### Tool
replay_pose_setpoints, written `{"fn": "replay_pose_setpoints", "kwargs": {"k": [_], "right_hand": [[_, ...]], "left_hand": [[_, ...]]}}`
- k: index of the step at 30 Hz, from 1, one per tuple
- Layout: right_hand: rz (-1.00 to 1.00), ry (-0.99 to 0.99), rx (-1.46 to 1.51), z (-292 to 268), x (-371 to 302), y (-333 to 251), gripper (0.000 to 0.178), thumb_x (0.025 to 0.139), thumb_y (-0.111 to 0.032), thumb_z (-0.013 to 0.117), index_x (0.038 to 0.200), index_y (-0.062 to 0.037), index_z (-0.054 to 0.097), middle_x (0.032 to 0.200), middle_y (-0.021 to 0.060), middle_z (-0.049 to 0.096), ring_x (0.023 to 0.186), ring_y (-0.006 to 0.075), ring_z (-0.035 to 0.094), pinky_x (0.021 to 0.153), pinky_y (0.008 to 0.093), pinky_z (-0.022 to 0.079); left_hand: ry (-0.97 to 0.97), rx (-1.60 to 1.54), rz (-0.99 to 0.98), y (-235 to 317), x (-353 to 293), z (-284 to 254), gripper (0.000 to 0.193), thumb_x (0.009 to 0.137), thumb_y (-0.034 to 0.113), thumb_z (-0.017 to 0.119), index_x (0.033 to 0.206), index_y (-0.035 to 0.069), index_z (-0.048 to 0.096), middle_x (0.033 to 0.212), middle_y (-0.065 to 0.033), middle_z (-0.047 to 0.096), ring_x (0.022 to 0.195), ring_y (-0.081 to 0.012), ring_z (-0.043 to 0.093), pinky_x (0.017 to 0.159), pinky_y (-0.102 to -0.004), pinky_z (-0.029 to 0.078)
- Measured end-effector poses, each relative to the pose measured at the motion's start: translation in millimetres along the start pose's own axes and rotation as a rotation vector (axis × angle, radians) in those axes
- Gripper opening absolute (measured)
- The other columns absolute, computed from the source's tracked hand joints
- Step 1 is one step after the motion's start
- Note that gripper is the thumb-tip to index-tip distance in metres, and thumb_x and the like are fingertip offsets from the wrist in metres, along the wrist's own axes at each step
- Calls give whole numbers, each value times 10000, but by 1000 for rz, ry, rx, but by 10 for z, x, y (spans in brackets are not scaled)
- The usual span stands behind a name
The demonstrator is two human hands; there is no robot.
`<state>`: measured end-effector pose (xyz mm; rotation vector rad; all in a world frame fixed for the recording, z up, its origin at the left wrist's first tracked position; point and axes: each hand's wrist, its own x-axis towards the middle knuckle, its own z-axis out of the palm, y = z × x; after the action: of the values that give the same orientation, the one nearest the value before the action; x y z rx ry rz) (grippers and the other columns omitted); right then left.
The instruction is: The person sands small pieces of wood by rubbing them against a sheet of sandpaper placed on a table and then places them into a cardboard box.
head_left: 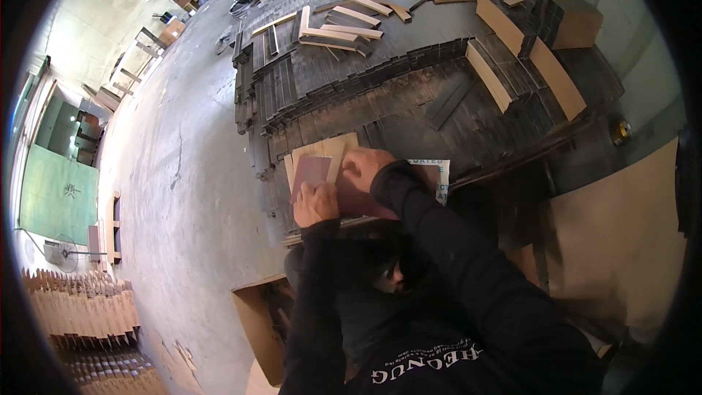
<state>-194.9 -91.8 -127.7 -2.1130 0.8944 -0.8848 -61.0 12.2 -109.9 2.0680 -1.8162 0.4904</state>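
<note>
My left hand point(316, 203) is closed over the lower end of a reddish-brown sandpaper sheet point(312, 172), which lies on pale flat boards point(338, 145). Just to its right, my right hand point(368, 169) has its fingers curled in beside the sheet's edge. Whatever is between those fingers is hidden. Under my right wrist lies another reddish-brown sheet point(357, 202). A white sheet with blue-green print point(443, 168) shows past my right sleeve.
Dark stacked strips point(322, 95) form a broad work surface ahead. Loose pale strips point(351, 20) lie scattered on it, with cardboard-coloured blocks point(504, 29) at the far right. An open carton point(256, 325) stands at lower left, beside the grey floor point(183, 197).
</note>
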Motion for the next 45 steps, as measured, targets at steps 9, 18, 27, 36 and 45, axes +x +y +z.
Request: {"fn": "replay_pose_setpoints", "kwargs": {"k": [9, 18, 27, 36, 45], "right_hand": [[-10, -1, -11, -56, -25, 21, 147, 720, -203, 624, 790, -87, 565, 810, 96, 601, 767, 301, 577, 653, 390, 464], [-40, 22, 5, 21, 32, -19, 137, 706, -193, 624, 781, -90, 574, 809, 103, 601, 759, 313, 577, 653, 402, 465], [-4, 11, -4, -1, -90, 122, 142, 719, -193, 622, 797, -85, 575, 812, 98, 601, 767, 306, 578, 658, 390, 465], [40, -53, -43, -38, 60, -45, 142, 716, -188, 633, 789, -78, 580, 819, 102, 603, 775, 289, 582, 667, 386, 462], [-30, 49, 2, 0, -29, 46, 135, 719, -207, 615, 782, -93, 579, 798, 85, 607, 748, 285, 586, 638, 377, 466]], "left_hand": [[-97, -111, 2, -51, -452, -81, 363, 811, 186, 535, 1153, 77, 483, 554, -144, 546, 490, -316, 521, 483, -409, 392], [-124, 126, -74, -306, 123, 500, 462, 800, 208, 533, 1252, 157, 449, 554, -151, 564, 491, -319, 559, 478, -434, 416], [-286, 11, -186, 97, -424, 38, 467, 841, 202, 458, 1299, 152, 387, 671, -179, 609, 602, -360, 589, 550, -461, 448], [-267, 57, -185, -43, -291, 80, 499, 821, 237, 482, 1304, 224, 358, 775, -118, 625, 632, -280, 611, 621, -403, 460], [-390, 346, -850, -1102, -2668, -1003, 523, 804, 260, 575, 1279, 112, 416, 987, -156, 606, 862, -311, 580, 704, -404, 471]]}}
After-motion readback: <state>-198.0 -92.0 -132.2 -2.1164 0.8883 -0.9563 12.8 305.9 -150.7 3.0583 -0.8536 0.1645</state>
